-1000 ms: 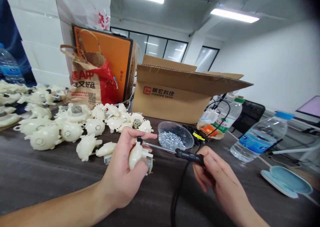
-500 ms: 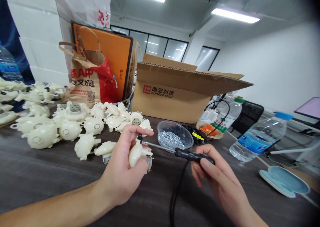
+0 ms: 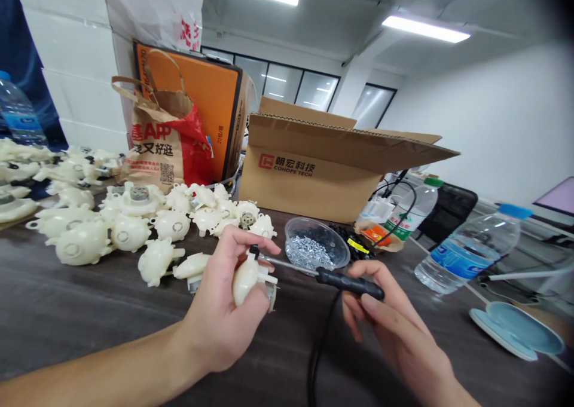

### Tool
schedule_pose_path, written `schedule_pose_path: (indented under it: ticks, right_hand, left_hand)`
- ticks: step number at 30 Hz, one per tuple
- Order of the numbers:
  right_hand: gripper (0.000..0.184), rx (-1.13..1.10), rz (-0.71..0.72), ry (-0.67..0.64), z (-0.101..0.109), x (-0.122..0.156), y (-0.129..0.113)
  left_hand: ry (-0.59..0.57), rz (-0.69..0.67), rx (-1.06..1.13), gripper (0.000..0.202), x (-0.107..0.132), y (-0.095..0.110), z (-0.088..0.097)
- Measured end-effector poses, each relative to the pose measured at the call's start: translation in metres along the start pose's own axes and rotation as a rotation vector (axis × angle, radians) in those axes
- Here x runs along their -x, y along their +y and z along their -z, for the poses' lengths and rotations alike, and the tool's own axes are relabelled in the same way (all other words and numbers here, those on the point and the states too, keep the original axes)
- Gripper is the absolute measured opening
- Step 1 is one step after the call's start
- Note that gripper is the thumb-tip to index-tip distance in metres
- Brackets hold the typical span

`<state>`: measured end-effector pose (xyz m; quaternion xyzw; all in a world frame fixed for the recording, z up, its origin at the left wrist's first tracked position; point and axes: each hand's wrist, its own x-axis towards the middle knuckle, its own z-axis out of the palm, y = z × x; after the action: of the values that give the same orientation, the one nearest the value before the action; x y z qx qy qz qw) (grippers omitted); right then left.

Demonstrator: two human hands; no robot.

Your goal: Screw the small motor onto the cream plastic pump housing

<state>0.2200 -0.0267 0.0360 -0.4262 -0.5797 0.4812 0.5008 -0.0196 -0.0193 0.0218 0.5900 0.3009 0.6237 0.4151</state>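
Note:
My left hand (image 3: 218, 305) grips a cream plastic housing (image 3: 244, 282) with a small metal part at its lower end. My right hand (image 3: 388, 317) holds a corded tool with a black grip (image 3: 350, 284). Its thin metal shaft (image 3: 287, 265) reaches left, and its tip meets a dark spot at the top of the housing. A black cord (image 3: 321, 347) hangs from the tool down to the table. Several similar cream housings (image 3: 83, 242) lie on the table to the left of my left hand.
A clear bowl of small silver parts (image 3: 311, 250) sits behind the tool. Behind it stands a cardboard box (image 3: 309, 183), with a paper bag (image 3: 164, 150) to its left. A water bottle (image 3: 466, 257) and a pale blue dish (image 3: 515, 330) are on the right.
The whole view has shifted slightly. The tool's grip now lies more level in my right hand, and the housing stays in my left hand.

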Motion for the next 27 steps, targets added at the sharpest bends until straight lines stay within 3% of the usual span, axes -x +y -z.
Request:
schedule_pose_path:
  ticks: [3,8,14,19,23,27]
  right_hand:
    - [0.022,0.022,0.003,0.025,0.0005,-0.0017,0.0019]
    - [0.039,0.146,0.061,0.004,0.003,-0.0032,0.0064]
    - [0.022,0.027,0.009,0.02,0.0011,0.0015,0.0018]
    - [0.044,0.182,0.058,-0.006,0.0001,0.0007,0.0044]
    - [0.029,0.088,0.028,-0.051,0.0002,0.0013,0.0052]
    - [0.025,0.086,0.039,-0.005,0.0005,0.0008,0.0047]
  left_hand:
    - [0.002,0.005,-0.001,0.035,-0.0007,0.0006,0.0006]
    - [0.014,-0.011,0.012,0.036,-0.0019,-0.0006,0.0014]
    - [0.003,-0.022,-0.016,0.035,-0.0011,-0.0014,0.0023]
    - [0.018,-0.01,-0.019,0.033,-0.0018,0.0026,0.0014]
    - [0.016,-0.024,0.002,0.034,-0.0019,0.0,0.0017]
    - [0.015,-0.028,0.009,0.035,-0.0017,-0.0027,0.0023]
